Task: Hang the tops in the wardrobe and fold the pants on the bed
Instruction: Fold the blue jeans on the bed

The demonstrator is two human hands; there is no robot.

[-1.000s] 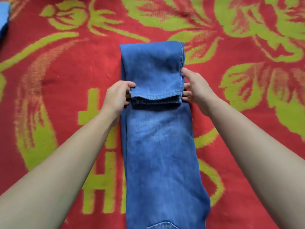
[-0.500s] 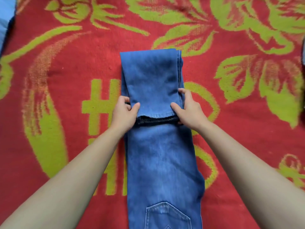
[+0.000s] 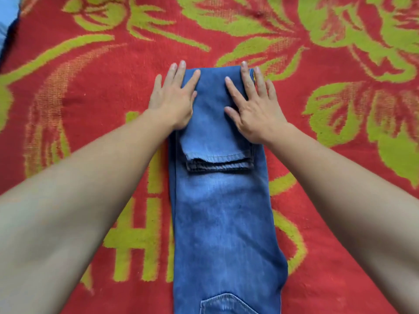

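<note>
Blue denim pants (image 3: 222,223) lie lengthwise on the bed, legs stacked, with the hem end folded back over the legs. The hems (image 3: 217,163) sit across the middle of the strip. My left hand (image 3: 173,98) rests flat, fingers spread, on the left side of the folded part near the fold. On the right side my right hand (image 3: 252,105) presses flat in the same way. Neither hand grips the cloth. A back pocket (image 3: 229,304) shows at the bottom edge.
A red blanket with yellow-green flower patterns (image 3: 90,109) covers the bed all around the pants. A light blue piece of cloth (image 3: 6,17) peeks in at the top left corner.
Both hands let go of the hem edge and slid forward to the fold, where they now lie flat with fingers spread. The folded leg end now rests on the pants.
</note>
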